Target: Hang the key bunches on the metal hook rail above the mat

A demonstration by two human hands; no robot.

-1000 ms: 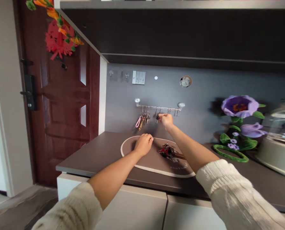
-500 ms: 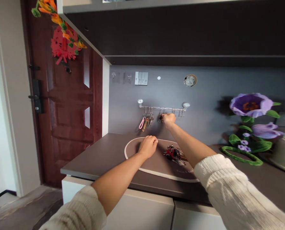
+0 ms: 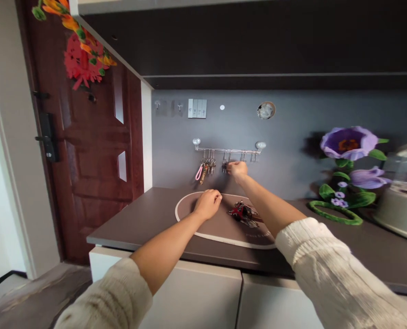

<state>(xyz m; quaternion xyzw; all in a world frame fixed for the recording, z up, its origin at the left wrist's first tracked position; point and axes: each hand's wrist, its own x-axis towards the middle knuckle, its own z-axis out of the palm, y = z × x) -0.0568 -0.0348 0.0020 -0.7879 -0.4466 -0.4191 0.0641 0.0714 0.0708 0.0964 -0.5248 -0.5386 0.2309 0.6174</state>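
Your right hand (image 3: 238, 168) was up at the hook rail (image 3: 217, 150), fingertips pinched narrow on a small dark key (image 3: 224, 167) that hung at a hook, just right of the pink-strap keys (image 3: 203, 170). Your left hand (image 3: 208, 204) rested on the oval mat (image 3: 220, 226), fingers curled in; whether it held anything I could not tell. The pinch looked light and the hook small, so the key could slip off and drop, and your forearm, close over the red key bunch (image 3: 241, 213), could sweep it

A home entryway: a wooden front door (image 3: 87, 137), a wall key rack (image 3: 228, 151) and cabinet counter (image 3: 148, 219).
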